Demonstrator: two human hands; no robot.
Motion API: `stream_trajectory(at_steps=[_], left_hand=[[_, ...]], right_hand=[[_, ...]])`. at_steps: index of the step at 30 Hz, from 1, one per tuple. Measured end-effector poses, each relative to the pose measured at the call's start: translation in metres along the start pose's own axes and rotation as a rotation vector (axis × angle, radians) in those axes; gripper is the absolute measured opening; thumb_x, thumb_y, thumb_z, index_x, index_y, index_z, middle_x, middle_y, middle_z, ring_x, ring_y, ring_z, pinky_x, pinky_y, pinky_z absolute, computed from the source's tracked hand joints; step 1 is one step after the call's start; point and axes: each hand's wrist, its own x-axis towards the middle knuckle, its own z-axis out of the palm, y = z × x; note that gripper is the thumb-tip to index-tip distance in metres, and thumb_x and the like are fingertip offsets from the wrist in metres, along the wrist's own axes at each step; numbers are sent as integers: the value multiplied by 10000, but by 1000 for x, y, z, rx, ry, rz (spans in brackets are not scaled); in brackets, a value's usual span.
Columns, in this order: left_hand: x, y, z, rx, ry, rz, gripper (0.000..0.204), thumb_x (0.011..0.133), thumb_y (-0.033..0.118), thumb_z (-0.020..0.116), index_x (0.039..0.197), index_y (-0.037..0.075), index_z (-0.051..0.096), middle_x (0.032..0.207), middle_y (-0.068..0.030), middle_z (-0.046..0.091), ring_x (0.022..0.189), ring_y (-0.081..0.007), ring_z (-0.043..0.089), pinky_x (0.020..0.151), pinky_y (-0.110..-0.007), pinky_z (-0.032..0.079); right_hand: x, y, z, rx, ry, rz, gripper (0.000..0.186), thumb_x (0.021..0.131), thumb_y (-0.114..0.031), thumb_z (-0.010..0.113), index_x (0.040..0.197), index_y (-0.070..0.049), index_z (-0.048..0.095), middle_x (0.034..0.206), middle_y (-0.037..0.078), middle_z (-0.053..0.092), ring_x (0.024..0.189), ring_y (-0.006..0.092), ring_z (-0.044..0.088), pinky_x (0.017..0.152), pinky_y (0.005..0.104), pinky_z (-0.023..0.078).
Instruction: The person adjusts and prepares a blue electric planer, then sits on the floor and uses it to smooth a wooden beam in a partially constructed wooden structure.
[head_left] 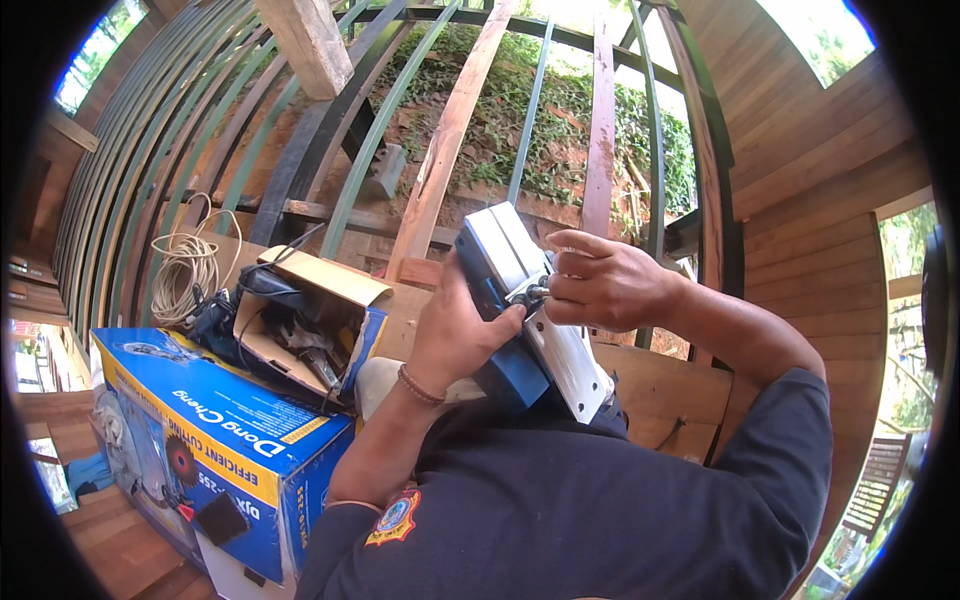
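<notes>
At the centre of the head view, just in front of the person's torso, I find a blue block-shaped power tool with a flat silver metal sole (570, 368), held at a tilt, sole facing upward. The left hand (452, 330) is partly closed around its blue side, with the thumb against a small dark-and-silver metal fitting (537, 295) midway along the sole. The right hand (612, 287) is half curled over that same fitting, index finger raised and bent; its thumb is hidden, so I cannot tell whether it grips. A brown beaded bracelet (421, 386) circles the left wrist.

To the left of the left hand, I record an open cardboard box with a blue exterior (362, 345), containing metal and black items too jumbled to identify. Just beside it lies a large blue-and-yellow printed carton (270, 420); behind them, a coil of off-white cable (186, 272). Farther out, I note green and brown slatted bars (390, 130), with leafy green plants (480, 110) on the reddish ground beyond.
</notes>
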Motion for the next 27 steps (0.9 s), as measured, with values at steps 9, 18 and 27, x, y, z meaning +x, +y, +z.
stream_trajectory(at_steps=[9,18,27], left_hand=[[-1,-1,0,11,-24,-52,968,798,360,819,1539,-31,333,1406,-261,564,1284,-412,616,1055,-472,514],[0,4,-1,7,1,-74,899,795,346,820,1494,-13,383,1336,-250,616,1232,-404,650,1026,-469,528],[0,4,0,-14,-6,-59,938,795,306,835,1524,-45,361,1317,-269,646,1245,-392,650,1055,-437,510]], right_hand=[[8,5,0,-20,-34,-122,104,829,-167,697,873,-165,603,776,-23,524,833,211,606,1110,420,474],[8,20,6,-104,50,-261,170,759,-143,703,776,-131,534,808,11,561,885,226,643,1189,462,442],[15,14,4,1,-90,-162,104,781,-186,684,784,-143,589,793,-2,544,829,212,627,1174,467,447]])
